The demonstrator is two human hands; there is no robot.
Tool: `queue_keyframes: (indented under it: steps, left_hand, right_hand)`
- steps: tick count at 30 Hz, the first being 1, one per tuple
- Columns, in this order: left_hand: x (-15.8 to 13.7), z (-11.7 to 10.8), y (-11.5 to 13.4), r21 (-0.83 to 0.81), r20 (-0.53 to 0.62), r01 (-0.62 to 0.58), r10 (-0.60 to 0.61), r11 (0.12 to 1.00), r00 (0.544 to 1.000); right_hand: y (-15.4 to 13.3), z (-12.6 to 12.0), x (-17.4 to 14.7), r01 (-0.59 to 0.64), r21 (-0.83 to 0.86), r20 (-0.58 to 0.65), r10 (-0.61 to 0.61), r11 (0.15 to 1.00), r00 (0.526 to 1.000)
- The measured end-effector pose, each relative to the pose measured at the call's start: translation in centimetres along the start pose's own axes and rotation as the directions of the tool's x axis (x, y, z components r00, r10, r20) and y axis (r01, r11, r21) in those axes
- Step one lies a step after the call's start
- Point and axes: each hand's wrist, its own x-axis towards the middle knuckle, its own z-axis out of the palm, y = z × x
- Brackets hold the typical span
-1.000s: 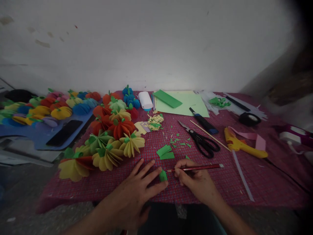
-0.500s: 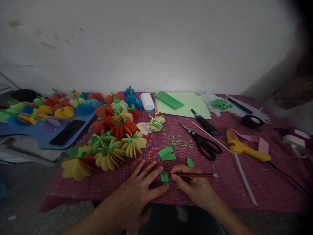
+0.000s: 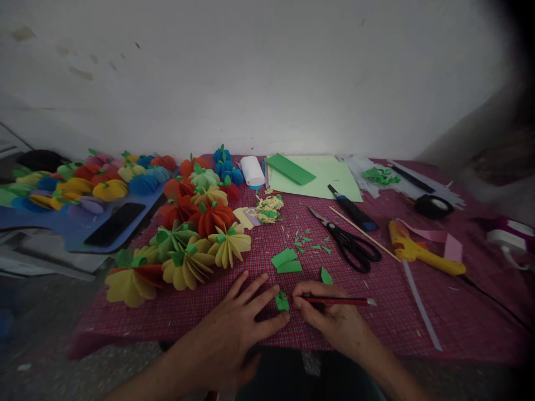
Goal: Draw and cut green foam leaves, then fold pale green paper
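Observation:
My right hand (image 3: 330,312) grips a red and dark pencil (image 3: 345,301), its pale end pointing right. The pencil's other end is at a small folded green paper piece (image 3: 282,302). My left hand (image 3: 244,320) lies flat on the tablecloth with fingers spread, its index finger and thumb beside that green piece. Just beyond are green paper strips (image 3: 286,260) and a leaf-shaped green cutout (image 3: 326,275). Black-handled scissors (image 3: 349,242) lie partly open farther right, near green scraps (image 3: 303,241).
Paper pumpkins (image 3: 188,264) crowd the left, more on a blue board (image 3: 125,234) with a black phone (image 3: 115,224). At right lie a yellow glue gun (image 3: 422,253), a cutter knife (image 3: 353,210), a wooden stick (image 3: 363,234) and black tape (image 3: 433,206). Pale green sheets (image 3: 330,181) lie by the wall.
The view has shifted very slightly. Both hands keep nearly the same place, with the pencil still at the small green paper piece.

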Motion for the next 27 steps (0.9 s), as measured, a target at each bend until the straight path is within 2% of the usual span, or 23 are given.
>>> queue_keyframes:
  steps: [10,14,19,24,27]
  left_hand:
    - [-0.1,-1.1,0.1,-0.021,0.013,-0.020,0.020,1.000,1.000]
    - [0.0,-0.5,0.0,-0.007,0.002,-0.017,0.017,1.000,1.000]
    - [0.0,0.2,-0.1,0.011,0.005,-0.007,0.007,1.000,1.000]
    - [0.0,0.1,0.0,0.033,0.010,-0.002,0.002,0.999,1.000]
    - [0.1,-0.3,0.1,0.035,0.043,-0.010,0.009,0.999,0.999]
  right_hand:
    - [0.1,0.2,0.1,-0.041,-0.002,0.010,0.041,0.999,0.999]
    - [0.0,0.3,0.3,-0.031,0.048,0.006,0.031,0.998,1.000]
    - [-0.2,0.0,0.1,-0.017,0.022,0.029,0.016,1.000,0.999]
    - [0.0,-0.3,-0.2,-0.085,0.104,0.017,0.083,0.991,0.996]
    - [-0.1,-0.3,-0.2,-0.106,0.092,0.028,0.104,0.990,0.994]
